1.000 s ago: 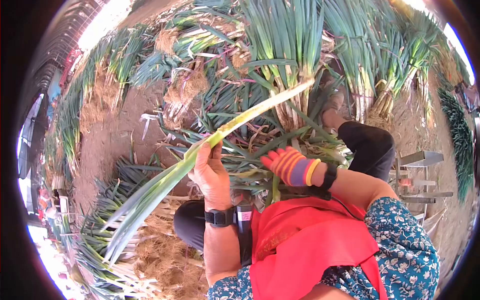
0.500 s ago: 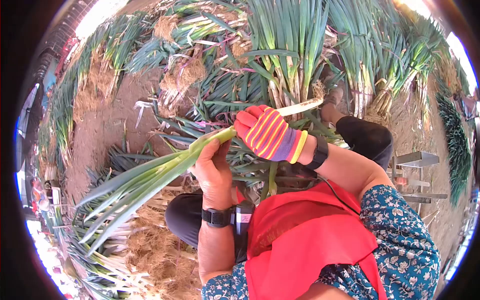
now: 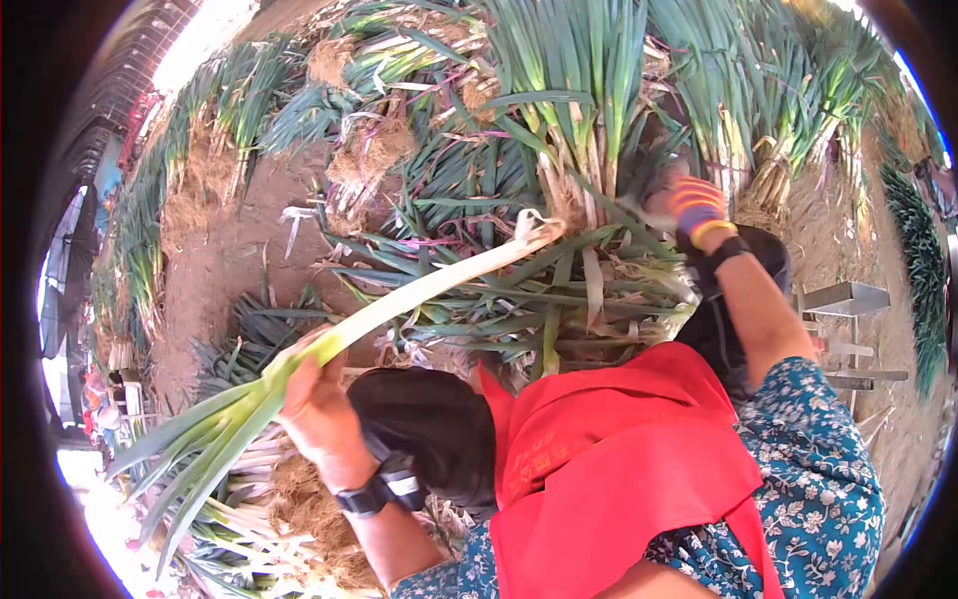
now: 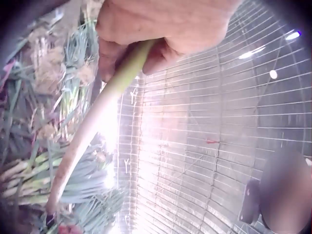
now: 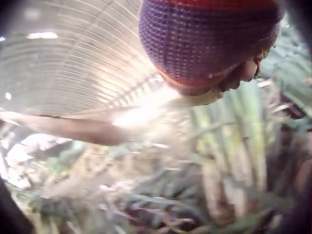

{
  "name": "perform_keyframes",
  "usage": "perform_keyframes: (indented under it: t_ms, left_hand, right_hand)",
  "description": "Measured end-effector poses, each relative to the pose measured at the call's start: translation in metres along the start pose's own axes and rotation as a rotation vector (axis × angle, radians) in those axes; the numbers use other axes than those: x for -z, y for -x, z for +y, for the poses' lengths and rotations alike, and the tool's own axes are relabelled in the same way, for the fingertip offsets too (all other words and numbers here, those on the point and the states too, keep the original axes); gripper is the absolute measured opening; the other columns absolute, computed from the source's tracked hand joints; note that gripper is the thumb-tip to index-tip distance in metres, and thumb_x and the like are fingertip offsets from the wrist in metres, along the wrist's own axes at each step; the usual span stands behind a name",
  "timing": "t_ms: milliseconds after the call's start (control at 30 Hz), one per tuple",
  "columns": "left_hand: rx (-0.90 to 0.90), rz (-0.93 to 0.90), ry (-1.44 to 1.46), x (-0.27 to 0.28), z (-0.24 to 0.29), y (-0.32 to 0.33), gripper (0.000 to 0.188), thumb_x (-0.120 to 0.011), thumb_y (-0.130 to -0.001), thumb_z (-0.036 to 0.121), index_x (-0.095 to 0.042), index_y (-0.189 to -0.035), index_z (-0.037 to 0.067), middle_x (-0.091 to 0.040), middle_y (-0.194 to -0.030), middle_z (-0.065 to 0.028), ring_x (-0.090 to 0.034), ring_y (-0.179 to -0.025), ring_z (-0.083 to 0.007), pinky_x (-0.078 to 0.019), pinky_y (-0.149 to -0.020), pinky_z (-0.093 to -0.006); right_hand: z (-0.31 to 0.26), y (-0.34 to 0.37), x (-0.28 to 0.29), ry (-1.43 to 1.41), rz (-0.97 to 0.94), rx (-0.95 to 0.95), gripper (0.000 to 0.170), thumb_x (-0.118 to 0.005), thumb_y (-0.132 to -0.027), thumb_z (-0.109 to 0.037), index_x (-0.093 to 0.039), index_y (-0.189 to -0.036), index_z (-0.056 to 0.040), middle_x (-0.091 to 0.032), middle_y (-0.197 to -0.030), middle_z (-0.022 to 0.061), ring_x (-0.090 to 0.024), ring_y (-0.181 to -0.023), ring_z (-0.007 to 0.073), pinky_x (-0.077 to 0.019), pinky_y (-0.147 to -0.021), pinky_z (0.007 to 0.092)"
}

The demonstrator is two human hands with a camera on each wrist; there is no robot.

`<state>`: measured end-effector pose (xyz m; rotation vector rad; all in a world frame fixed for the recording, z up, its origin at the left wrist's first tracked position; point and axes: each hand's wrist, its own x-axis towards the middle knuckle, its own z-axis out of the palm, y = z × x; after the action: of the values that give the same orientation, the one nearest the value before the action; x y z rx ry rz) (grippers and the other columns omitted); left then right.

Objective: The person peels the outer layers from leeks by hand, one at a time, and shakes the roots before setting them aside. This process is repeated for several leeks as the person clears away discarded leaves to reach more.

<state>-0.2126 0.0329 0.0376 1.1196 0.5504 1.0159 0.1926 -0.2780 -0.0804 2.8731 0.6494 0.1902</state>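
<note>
My bare left hand (image 3: 324, 414) grips a long green onion (image 3: 439, 285) where the pale stalk meets the leaves. Its green leaves (image 3: 215, 429) hang down to the left, and the white stalk slants up to the right, with a small loose curl at its end. In the left wrist view the fingers wrap round the green part of the stalk. My right hand (image 3: 699, 205), in a striped knit glove, is out at the upper right, blurred and apart from the onion. Its glove (image 5: 209, 48) hides most of the fingers in the right wrist view; I cannot tell whether they hold anything.
Upright bundles of green onions (image 3: 574, 90) stand in front, with more lying on the soil floor (image 3: 244, 250). Loose leaves (image 3: 499, 324) are heaped before my knees. A rooty pile (image 3: 309, 509) lies at lower left. A metal stand (image 3: 846, 298) is at the right.
The right hand came onto the stalk, then swung away to the upper right. The stalk now looks whiter, and the rooty tip no longer shows. The left hand moved down and left with the onion.
</note>
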Motion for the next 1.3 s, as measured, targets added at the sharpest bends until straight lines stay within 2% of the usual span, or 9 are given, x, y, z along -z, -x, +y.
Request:
perform_keyframes:
  t_ms: [167, 367, 633, 800, 867, 933, 1067, 1133, 1300]
  left_hand:
    - [-0.034, -0.134, -0.04, 0.017, 0.029, 0.003, 0.024, -0.064, -0.077, 0.003, -0.06, -0.101, 0.0, -0.061, -0.109, -0.0153, -0.056, -0.108, -0.0326, -0.0433, -0.098, -0.0446]
    - [0.009, -0.227, 0.031, -0.033, 0.016, 0.011, 0.033, -0.067, -0.074, 0.002, -0.055, -0.104, 0.001, -0.06, -0.108, -0.0167, -0.054, -0.111, -0.0354, -0.0442, -0.097, -0.0437]
    - [0.013, -0.169, -0.015, -0.022, 0.031, 0.027, 0.029, -0.066, -0.077, 0.007, -0.058, -0.104, -0.002, -0.061, -0.106, -0.0165, -0.054, -0.11, -0.0345, -0.0426, -0.099, -0.0459]
    - [-0.066, -0.078, -0.056, 0.015, 0.056, 0.027, 0.034, -0.07, -0.074, 0.007, -0.056, -0.104, 0.001, -0.062, -0.103, -0.0149, -0.055, -0.107, -0.0337, -0.0423, -0.097, -0.0463]
    - [-0.054, -0.184, -0.019, 0.014, 0.054, 0.026, 0.033, -0.072, -0.071, 0.006, -0.058, -0.101, 0.005, -0.062, -0.103, -0.0133, -0.054, -0.108, -0.0317, -0.035, -0.103, -0.0473]
    - [0.013, -0.322, 0.087, 0.006, 0.042, 0.019, 0.034, -0.072, -0.069, -0.001, -0.06, -0.1, 0.006, -0.061, -0.104, -0.0111, -0.053, -0.111, -0.0313, -0.0359, -0.105, -0.045]
    - [0.086, -0.524, 0.202, -0.027, 0.026, 0.019, 0.037, -0.073, -0.069, 0.0, -0.058, -0.103, 0.005, -0.059, -0.108, -0.0109, -0.053, -0.112, -0.0303, -0.0374, -0.104, -0.0443]
    - [0.074, -0.627, 0.243, -0.033, 0.017, 0.023, 0.039, -0.073, -0.07, 0.001, -0.057, -0.106, 0.004, -0.058, -0.111, -0.0114, -0.053, -0.112, -0.03, -0.0379, -0.103, -0.0441]
    - [0.338, -0.284, 0.332, -0.054, -0.009, 0.047, 0.036, -0.065, -0.083, 0.018, -0.054, -0.111, -0.002, -0.057, -0.114, -0.0207, -0.052, -0.112, -0.0337, -0.0431, -0.096, -0.0507]
  right_hand:
    - [0.027, -0.01, -0.053, -0.474, -0.148, 0.114, 0.046, -0.061, -0.077, -0.026, -0.051, -0.116, -0.0039, -0.063, -0.098, 0.0219, -0.061, -0.093, 0.035, -0.0482, -0.08, 0.0405]
    - [-0.091, 0.067, 0.109, -0.939, 0.094, 0.972, 0.076, -0.069, -0.073, -0.025, -0.034, -0.138, -0.0069, -0.041, -0.134, 0.0208, -0.053, -0.108, 0.0367, -0.0449, -0.088, 0.0415]
    - [-0.087, 0.051, 0.054, -0.435, 0.191, 0.957, 0.007, -0.056, -0.07, -0.013, -0.057, -0.075, -0.009, -0.058, -0.075, 0.0104, -0.06, -0.07, 0.0314, -0.0484, -0.057, 0.0405]
    - [-0.003, 0.018, -0.022, -0.116, -0.29, 0.539, 0.026, -0.057, -0.074, -0.015, -0.063, -0.098, -0.0056, -0.065, -0.079, 0.0178, -0.064, -0.079, 0.0328, -0.0509, -0.063, 0.0391]
    - [-0.004, 0.023, -0.069, 0.055, 0.269, 0.589, 0.041, -0.059, -0.075, -0.018, -0.055, -0.113, -0.0055, -0.064, -0.088, 0.0183, -0.063, -0.087, 0.0343, -0.0501, -0.073, 0.0398]
    - [-0.049, 0.043, 0.075, -0.379, -0.157, 0.503, 0.059, -0.061, -0.076, -0.023, -0.043, -0.129, -0.007, -0.059, -0.108, 0.0203, -0.057, -0.101, 0.0357, -0.0462, -0.085, 0.039]
    - [-0.1, 0.075, 0.122, -0.743, 0.297, 1.067, 0.074, -0.071, -0.07, -0.035, -0.041, -0.132, -0.0071, -0.055, -0.116, 0.0195, -0.053, -0.106, 0.036, -0.0421, -0.09, 0.0414]
    - [-0.106, 0.081, 0.123, -0.956, -0.55, 1.056, 0.06, -0.072, -0.069, -0.034, -0.055, -0.118, -0.0046, -0.063, -0.096, 0.0162, -0.06, -0.089, 0.0323, -0.0469, -0.079, 0.0398]
    - [-0.117, 0.098, 0.083, -0.727, 0.535, 0.84, 0.036, -0.068, -0.063, -0.025, -0.057, -0.094, -0.0111, -0.058, -0.081, 0.0064, -0.058, -0.078, 0.0276, -0.0445, -0.068, 0.04]
